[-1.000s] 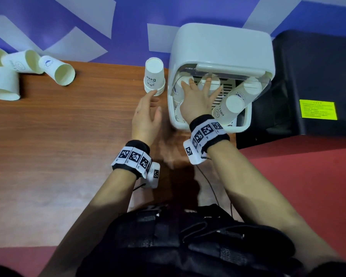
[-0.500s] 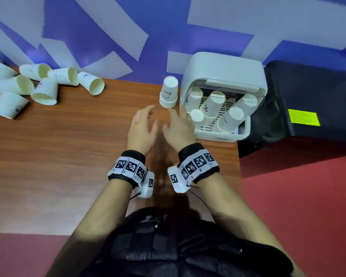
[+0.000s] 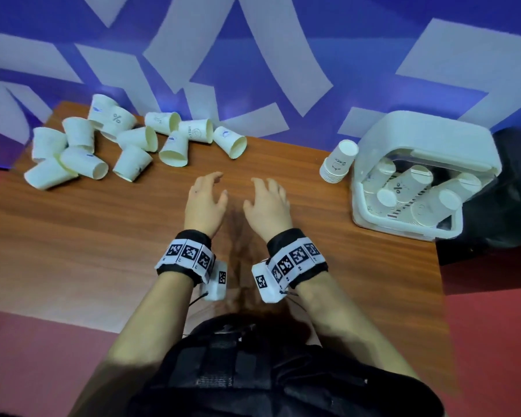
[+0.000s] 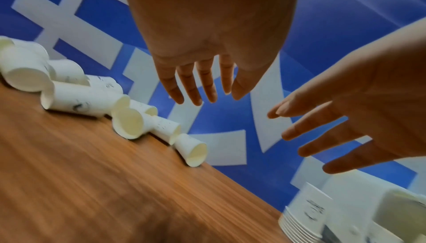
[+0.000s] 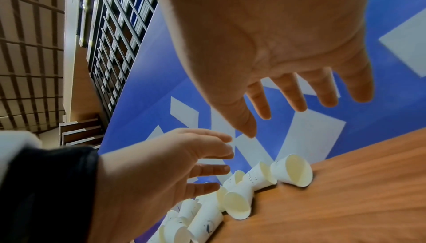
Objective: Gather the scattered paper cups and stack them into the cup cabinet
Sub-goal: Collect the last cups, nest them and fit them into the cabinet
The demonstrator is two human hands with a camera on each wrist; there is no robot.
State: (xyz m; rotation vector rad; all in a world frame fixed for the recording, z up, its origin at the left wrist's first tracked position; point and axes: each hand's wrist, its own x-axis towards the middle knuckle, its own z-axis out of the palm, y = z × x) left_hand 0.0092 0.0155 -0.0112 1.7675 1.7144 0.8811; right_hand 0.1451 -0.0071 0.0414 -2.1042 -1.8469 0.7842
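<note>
Several white paper cups [image 3: 136,145] lie scattered on their sides at the far left of the wooden table [image 3: 103,236]; the nearest one [image 3: 230,142] points its mouth toward me. An upside-down stack of cups [image 3: 339,165] stands beside the white cup cabinet [image 3: 424,136] at the right, where several stacks lean inside. My left hand [image 3: 206,195] and right hand [image 3: 266,200] hover side by side over the table's middle, fingers spread and relaxed, holding nothing. The wrist views show both palms empty, with the scattered cups [image 4: 129,124] [image 5: 292,173] ahead.
A blue wall [image 3: 253,70] with white shapes runs right behind the table. A black box [image 3: 509,206] stands to the right of the cabinet, off the table's edge. Red floor [image 3: 494,341] lies around the table.
My right hand has come out of the cabinet and both hands have moved left toward the table's middle. The view has swung left, so the scattered cups are now fully visible.
</note>
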